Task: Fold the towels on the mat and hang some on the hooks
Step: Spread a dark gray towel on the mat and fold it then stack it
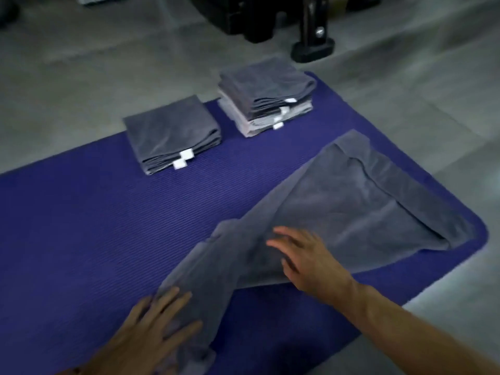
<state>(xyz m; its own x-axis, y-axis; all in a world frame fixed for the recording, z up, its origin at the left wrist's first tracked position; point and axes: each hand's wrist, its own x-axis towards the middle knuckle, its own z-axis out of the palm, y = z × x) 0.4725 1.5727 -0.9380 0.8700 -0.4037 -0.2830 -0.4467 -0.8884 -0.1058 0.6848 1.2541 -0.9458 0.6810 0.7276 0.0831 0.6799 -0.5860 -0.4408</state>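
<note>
A grey towel (351,201) lies spread and partly folded over on the purple mat (81,226), reaching from the mat's right corner down toward me. My left hand (151,328) rests flat on the towel's near end with fingers straight. My right hand (305,255) lies flat on the towel's middle, fingers spread. Further back on the mat sit a folded grey towel (170,133) and a stack of folded towels (267,96), grey on top and paler ones below.
Grey floor (81,90) surrounds the mat. Behind the stack stands a black post with a foot (312,48) and other dark equipment (249,17) at the top of the view.
</note>
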